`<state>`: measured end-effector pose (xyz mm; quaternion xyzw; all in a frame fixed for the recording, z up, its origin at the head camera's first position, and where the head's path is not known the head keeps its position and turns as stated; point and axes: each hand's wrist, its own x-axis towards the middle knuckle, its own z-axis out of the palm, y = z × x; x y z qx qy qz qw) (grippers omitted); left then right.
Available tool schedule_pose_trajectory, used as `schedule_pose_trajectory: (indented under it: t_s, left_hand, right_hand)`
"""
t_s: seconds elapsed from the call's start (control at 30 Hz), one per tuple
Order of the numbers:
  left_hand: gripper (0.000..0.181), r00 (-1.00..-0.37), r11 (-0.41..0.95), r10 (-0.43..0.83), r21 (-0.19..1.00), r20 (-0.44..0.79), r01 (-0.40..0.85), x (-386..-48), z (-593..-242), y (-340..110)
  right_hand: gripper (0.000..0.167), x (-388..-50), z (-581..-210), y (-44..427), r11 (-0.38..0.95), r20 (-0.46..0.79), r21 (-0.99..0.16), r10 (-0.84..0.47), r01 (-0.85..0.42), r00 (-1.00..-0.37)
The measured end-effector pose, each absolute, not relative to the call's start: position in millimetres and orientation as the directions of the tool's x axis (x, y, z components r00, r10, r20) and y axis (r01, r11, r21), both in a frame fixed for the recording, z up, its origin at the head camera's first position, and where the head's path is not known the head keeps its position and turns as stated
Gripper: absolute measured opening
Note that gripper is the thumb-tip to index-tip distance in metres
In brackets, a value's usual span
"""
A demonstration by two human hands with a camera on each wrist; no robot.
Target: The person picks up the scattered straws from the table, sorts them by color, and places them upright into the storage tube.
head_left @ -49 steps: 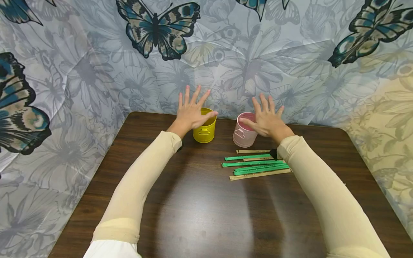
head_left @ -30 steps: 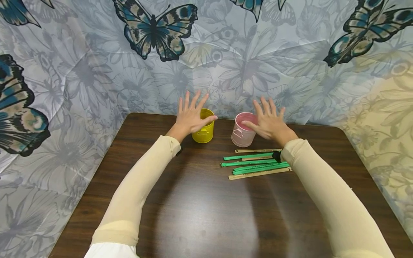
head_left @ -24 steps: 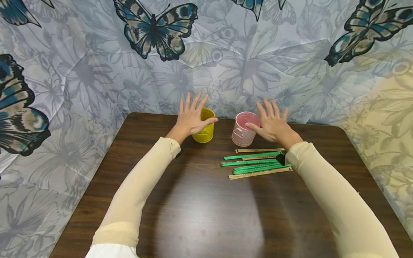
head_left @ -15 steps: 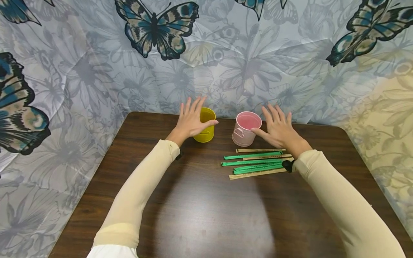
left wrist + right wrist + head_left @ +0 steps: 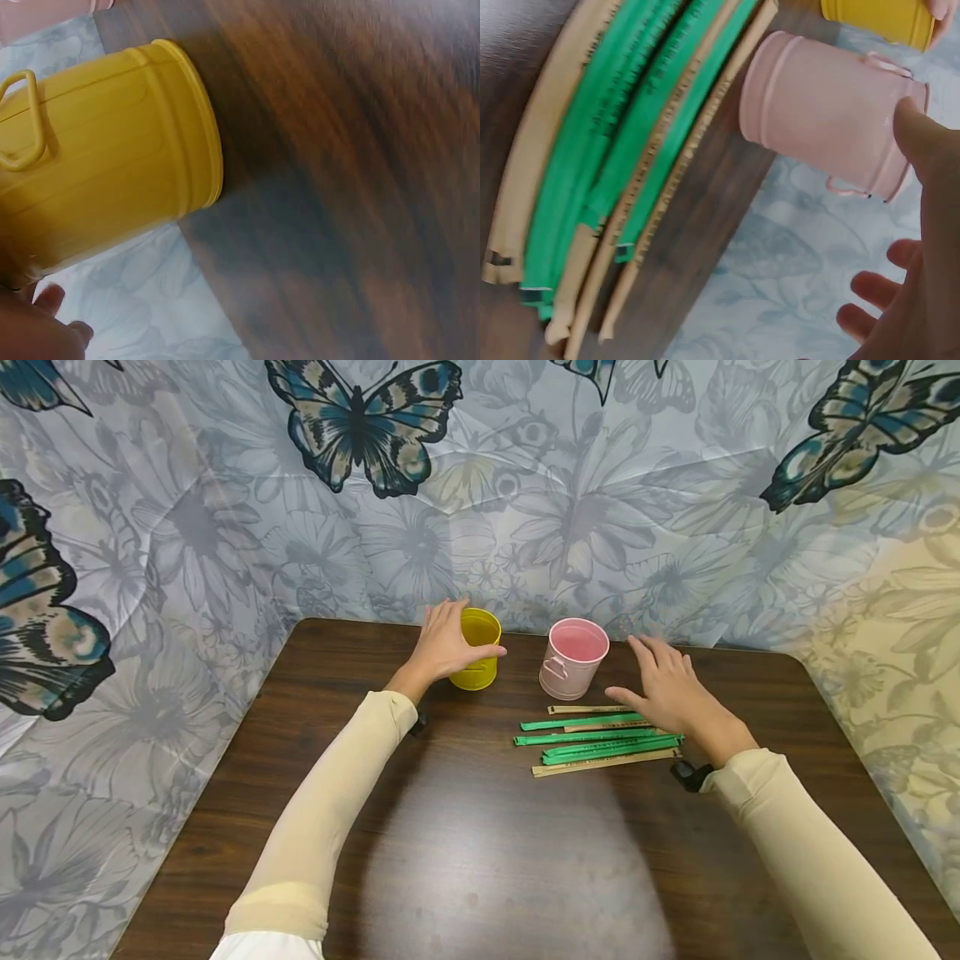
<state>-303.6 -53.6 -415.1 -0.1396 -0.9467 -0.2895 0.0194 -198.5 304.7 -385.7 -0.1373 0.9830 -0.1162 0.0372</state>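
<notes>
My left hand (image 5: 442, 647) is at the left side of a small yellow bucket (image 5: 480, 672), its thumb stretched across the front and its fingers at the far left side; whether it touches the bucket I cannot tell. The bucket's wall and loop handle (image 5: 34, 124) fill much of the left wrist view. My right hand (image 5: 675, 689) hovers, fingers spread and holding nothing, right of a pink bucket (image 5: 567, 681) and over the right ends of several thin sticks in green (image 5: 592, 737) and beige (image 5: 585, 768) printed paper wrappers. Both buckets stand upright.
The dark brown wooden table (image 5: 487, 860) has its far edge just behind the buckets. A cloth with butterflies and flowers (image 5: 585, 518) hangs behind and beside it. A black band (image 5: 690, 774) is on my right wrist.
My right hand has moved right and towards me, away from the pink bucket. My left hand has lowered slightly beside the yellow bucket, its fingers drawing together. Buckets and sticks stay put.
</notes>
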Motion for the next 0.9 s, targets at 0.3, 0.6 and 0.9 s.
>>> schedule_pose_trajectory:
  t_s: [0.3,0.6,0.9]
  left_hand:
    - [0.121,-0.968,0.606,0.198,0.757,0.155,0.245,-302,-424,-53]
    - [0.119,-0.971,0.483,0.171,0.845,0.165,0.228,-300,-427,-52]
    - [0.122,-0.980,0.345,0.164,0.923,0.116,0.167,-301,-444,-55]
  right_hand:
    - [0.081,-173,-399,310,0.923,-0.093,-0.246,-0.325,-0.295,-0.941]
    - [0.055,-154,-412,298,0.847,-0.006,-0.263,-0.481,-0.463,-0.877]
    - [0.028,-148,-431,289,0.769,0.061,-0.304,-0.574,-0.563,-0.817]
